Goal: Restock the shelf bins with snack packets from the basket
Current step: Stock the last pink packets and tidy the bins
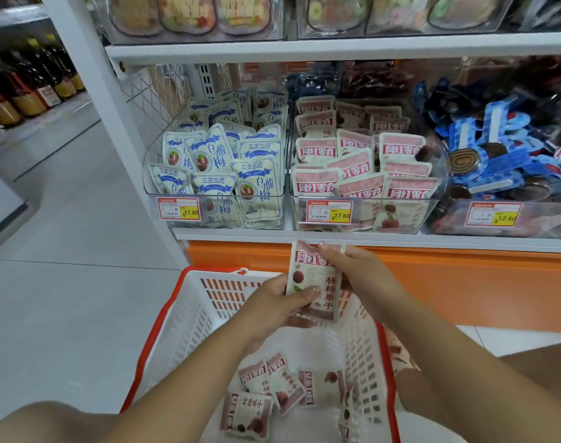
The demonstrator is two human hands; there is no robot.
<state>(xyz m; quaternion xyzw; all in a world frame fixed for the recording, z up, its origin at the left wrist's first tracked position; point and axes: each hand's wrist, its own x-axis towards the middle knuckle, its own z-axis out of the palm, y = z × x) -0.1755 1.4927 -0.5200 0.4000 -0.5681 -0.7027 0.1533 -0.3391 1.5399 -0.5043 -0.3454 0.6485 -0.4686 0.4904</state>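
packet in hand: i hold a small stack of pink snack packets (314,282) upright above the basket, just below the shelf edge; the front one shows a red band on top and fruit printed under it.
how it handles: i judge it light, soft and a bit puffy, a sealed film pouch that bends easily; the film looks smooth, so a loose stack could slide apart.
where to hold: the flat sealed edges at top and bottom seem the firmest places; pinching the middle would only squash the filling.
my left hand (282,302): closed around the lower part of the stack, thumb across the front.
my right hand (346,266): fingers curled over the top edge, pinching the red band.
basket (183,314): white with a red rim, right under my hands; several more of the same loose packets (266,391) lie flat on its bottom.
target bin (362,215): clear bin straight above, middle of the shelf, already fairly full of matching pink packets standing in rows; yellow price tag on its front.
neighbours: the bin to the left holds blue-and-white packets (221,167), the one to the right blue wrapped sweets (496,155).
risk: i think a packet could slip off the full rows and drop forward.
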